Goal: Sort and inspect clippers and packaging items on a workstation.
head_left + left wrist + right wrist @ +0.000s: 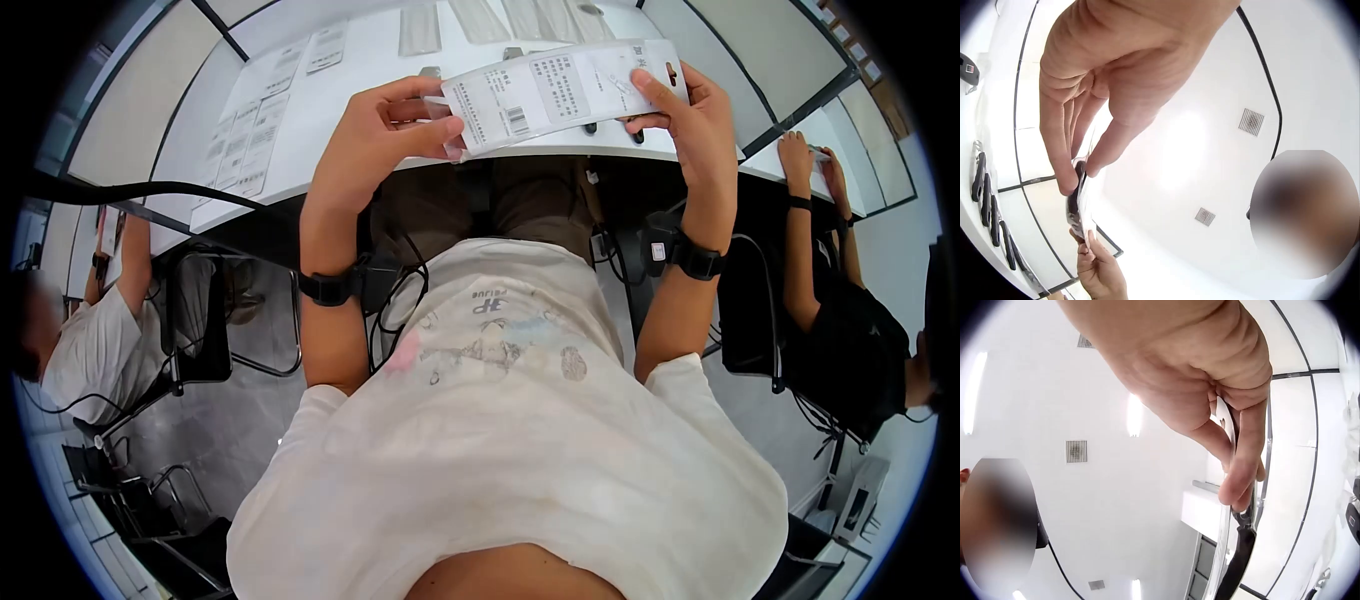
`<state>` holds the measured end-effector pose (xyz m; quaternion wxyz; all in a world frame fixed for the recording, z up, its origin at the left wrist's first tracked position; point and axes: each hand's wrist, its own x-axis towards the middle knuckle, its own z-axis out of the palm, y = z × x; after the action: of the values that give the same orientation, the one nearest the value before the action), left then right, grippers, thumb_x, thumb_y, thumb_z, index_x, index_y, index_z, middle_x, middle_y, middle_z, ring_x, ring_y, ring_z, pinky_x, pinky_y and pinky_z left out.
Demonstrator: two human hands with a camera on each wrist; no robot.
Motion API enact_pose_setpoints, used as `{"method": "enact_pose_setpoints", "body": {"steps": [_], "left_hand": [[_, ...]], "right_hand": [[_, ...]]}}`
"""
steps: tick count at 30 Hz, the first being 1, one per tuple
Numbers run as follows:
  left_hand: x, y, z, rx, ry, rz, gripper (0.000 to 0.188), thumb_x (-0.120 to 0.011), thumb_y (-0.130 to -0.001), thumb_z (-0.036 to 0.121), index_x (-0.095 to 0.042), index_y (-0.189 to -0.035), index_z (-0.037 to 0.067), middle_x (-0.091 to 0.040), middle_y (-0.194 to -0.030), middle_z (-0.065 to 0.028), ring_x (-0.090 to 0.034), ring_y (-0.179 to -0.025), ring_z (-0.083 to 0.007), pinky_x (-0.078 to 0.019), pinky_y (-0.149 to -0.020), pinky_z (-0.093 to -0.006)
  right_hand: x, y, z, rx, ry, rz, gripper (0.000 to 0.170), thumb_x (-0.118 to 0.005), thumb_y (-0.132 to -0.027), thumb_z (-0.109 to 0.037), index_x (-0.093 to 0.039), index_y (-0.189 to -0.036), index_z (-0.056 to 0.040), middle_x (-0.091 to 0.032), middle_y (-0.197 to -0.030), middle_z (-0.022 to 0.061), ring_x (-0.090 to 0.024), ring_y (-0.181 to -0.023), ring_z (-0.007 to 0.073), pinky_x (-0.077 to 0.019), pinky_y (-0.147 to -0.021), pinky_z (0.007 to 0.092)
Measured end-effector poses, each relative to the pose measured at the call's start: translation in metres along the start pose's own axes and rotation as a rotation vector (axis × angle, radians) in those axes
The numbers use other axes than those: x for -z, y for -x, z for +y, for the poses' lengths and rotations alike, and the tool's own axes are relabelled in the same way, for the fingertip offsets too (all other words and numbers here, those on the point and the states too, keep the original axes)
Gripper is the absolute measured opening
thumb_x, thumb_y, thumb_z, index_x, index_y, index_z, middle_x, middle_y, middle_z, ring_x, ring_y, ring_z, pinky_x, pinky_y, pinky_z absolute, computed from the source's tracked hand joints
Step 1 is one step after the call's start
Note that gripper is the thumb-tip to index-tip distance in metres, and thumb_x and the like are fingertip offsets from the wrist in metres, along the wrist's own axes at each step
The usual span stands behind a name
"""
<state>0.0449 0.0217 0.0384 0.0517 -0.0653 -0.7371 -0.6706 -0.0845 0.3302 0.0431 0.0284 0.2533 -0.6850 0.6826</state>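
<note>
A long clear package with a white printed card (550,95) is held up level over the table's front edge, its text and barcode side facing the head view. My left hand (385,125) pinches its left end between thumb and fingers. At the other end, near the hang hole, my right hand (700,120) grips it with the thumb on the printed side. Inside, a black handle (1238,562) with a metal part shows in the right wrist view; the kind of tool cannot be made out. The left wrist view shows the package (1079,200) edge-on.
On the white table (365,110), printed cards (255,145) lie in rows at the left. Clear packages (420,30) lie along the back. Several black-handled items (994,219) line the table in the left wrist view. People sit at both sides; a black cable (150,190) crosses at left.
</note>
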Motion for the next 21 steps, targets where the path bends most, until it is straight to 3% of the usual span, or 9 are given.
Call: {"method": "enact_pose_setpoints", "body": {"steps": [3,10,14,16,17,21], "left_hand": [[0.001,-0.002,-0.003,-0.012,0.0,0.03,0.041,-0.075,-0.087,0.009,-0.063,-0.123,-0.007,-0.073,-0.1,-0.0165,-0.073,-0.084,-0.0193,-0.0608,-0.08,-0.0304],[0.006,-0.004,-0.01,-0.039,-0.018,0.087,0.037,-0.072,-0.086,0.004,-0.064,-0.12,-0.007,-0.073,-0.099,-0.0164,-0.073,-0.083,-0.0177,-0.0595,-0.079,-0.0283],[-0.001,-0.007,-0.016,-0.047,-0.051,0.148,0.038,-0.068,-0.084,0.001,-0.064,-0.12,-0.008,-0.073,-0.1,-0.0166,-0.072,-0.083,-0.0171,-0.0593,-0.079,-0.0281],[-0.005,-0.01,-0.017,-0.012,-0.092,0.236,0.04,-0.065,-0.083,-0.001,-0.063,-0.121,-0.008,-0.073,-0.102,-0.0169,-0.071,-0.083,-0.0166,-0.0591,-0.08,-0.0278],[-0.005,-0.01,-0.017,0.006,-0.125,0.236,0.041,-0.06,-0.085,-0.001,-0.062,-0.125,-0.007,-0.072,-0.103,-0.017,-0.07,-0.085,-0.0159,-0.0588,-0.08,-0.0277],[-0.011,-0.01,-0.021,0.091,-0.161,0.324,0.045,-0.051,-0.09,0.0,-0.054,-0.135,-0.005,-0.07,-0.099,-0.0157,-0.068,-0.089,-0.018,-0.0578,-0.08,-0.0294]], "right_hand": [[-0.003,0.001,-0.001,0.036,-0.004,0.05,0.032,-0.083,-0.084,-0.02,-0.07,-0.097,0.0066,-0.068,-0.081,0.0113,-0.074,-0.065,0.0205,-0.0582,-0.058,0.0225],[-0.015,0.003,-0.002,0.107,-0.006,0.111,0.031,-0.085,-0.082,-0.017,-0.07,-0.095,0.0067,-0.07,-0.088,0.0125,-0.073,-0.067,0.0189,-0.0589,-0.059,0.0223],[-0.022,0.005,-0.003,0.128,-0.02,0.096,0.032,-0.084,-0.082,-0.015,-0.07,-0.099,0.0081,-0.071,-0.09,0.0135,-0.073,-0.068,0.0198,-0.06,-0.06,0.0248],[-0.029,0.006,-0.004,0.114,0.03,0.076,0.032,-0.08,-0.085,-0.009,-0.069,-0.109,0.0089,-0.071,-0.095,0.0131,-0.07,-0.076,0.0159,-0.0633,-0.065,0.0268],[-0.034,0.008,-0.008,0.166,-0.018,0.093,0.029,-0.082,-0.085,-0.016,-0.068,-0.097,0.0073,-0.072,-0.09,0.0123,-0.074,-0.067,0.0199,-0.0551,-0.057,0.0239],[-0.052,0.012,-0.005,0.13,0.091,0.071,0.033,-0.078,-0.088,-0.018,-0.065,-0.101,0.0082,-0.072,-0.088,0.0148,-0.075,-0.067,0.0214,-0.0547,-0.056,0.0252]]}}
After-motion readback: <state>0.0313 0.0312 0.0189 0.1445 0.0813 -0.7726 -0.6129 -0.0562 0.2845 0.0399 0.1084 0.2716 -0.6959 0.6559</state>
